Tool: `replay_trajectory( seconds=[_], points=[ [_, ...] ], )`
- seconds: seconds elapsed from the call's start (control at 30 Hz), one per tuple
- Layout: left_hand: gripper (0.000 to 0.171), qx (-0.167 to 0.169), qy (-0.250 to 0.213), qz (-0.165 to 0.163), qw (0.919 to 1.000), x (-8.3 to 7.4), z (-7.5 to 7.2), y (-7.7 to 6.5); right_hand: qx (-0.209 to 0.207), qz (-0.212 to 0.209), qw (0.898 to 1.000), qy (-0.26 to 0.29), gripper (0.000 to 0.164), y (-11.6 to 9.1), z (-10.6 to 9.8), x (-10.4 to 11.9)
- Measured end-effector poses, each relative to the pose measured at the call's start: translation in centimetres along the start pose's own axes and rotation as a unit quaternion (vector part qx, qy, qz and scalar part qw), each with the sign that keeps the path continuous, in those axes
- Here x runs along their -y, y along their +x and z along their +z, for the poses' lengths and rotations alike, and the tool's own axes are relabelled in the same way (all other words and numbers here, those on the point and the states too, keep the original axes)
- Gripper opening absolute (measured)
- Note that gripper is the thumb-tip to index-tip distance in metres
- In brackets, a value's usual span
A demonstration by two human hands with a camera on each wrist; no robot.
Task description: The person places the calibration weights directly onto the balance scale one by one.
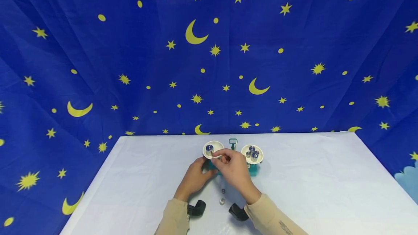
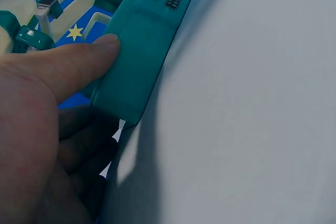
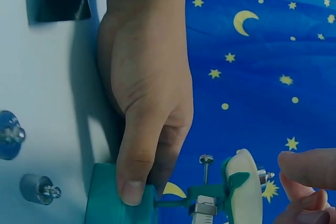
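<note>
A green student balance (image 1: 253, 170) stands on the white table, its two cream pans raised. My left hand (image 1: 195, 177) grips the left end of its base, thumb on the front face and fingers behind, as the left wrist view shows. Over the left pan (image 1: 218, 144) is my right hand (image 1: 233, 168), thumb and index fingertips bent close together beside the metal weights (image 1: 209, 148) in it. In the right wrist view, these fingertips are right by a weight's knob (image 3: 270, 175); I cannot tell whether they pinch it. Several metal weights (image 1: 255, 155) sit in the right pan (image 1: 258, 161).
Two small metal weights (image 1: 223, 190) (image 1: 222, 201) stand on the table (image 1: 313, 188) in front of the balance, between my forearms. Black wrist devices (image 1: 196, 208) (image 1: 238, 212) jut inward from both wrists. A blue star-and-moon cloth (image 1: 228, 68) hangs behind the table.
</note>
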State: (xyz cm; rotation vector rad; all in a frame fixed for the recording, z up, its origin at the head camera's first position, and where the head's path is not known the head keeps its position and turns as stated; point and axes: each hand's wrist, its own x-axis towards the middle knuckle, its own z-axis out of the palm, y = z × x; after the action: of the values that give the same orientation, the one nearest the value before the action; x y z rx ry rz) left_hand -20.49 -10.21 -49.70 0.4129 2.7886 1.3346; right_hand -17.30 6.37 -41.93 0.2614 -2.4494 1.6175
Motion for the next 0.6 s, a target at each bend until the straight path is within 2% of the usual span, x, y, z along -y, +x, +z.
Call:
replay_trajectory(
  seconds=[0.3, 0.6],
  points=[
    [0.066, -0.002, 0.005, -0.002, 1.0000, 0.0, 0.0, 0.0, 0.027, 0.013, 1.000, 0.007, 0.008, -1.1, -0.6, 0.0],
    [0.070, -0.004, -0.004, -0.002, 1.0000, 0.1, 0.0, -0.1, 0.040, -0.017, 0.999, 0.001, 0.010, -1.8, -1.0, -0.5]
  ],
)
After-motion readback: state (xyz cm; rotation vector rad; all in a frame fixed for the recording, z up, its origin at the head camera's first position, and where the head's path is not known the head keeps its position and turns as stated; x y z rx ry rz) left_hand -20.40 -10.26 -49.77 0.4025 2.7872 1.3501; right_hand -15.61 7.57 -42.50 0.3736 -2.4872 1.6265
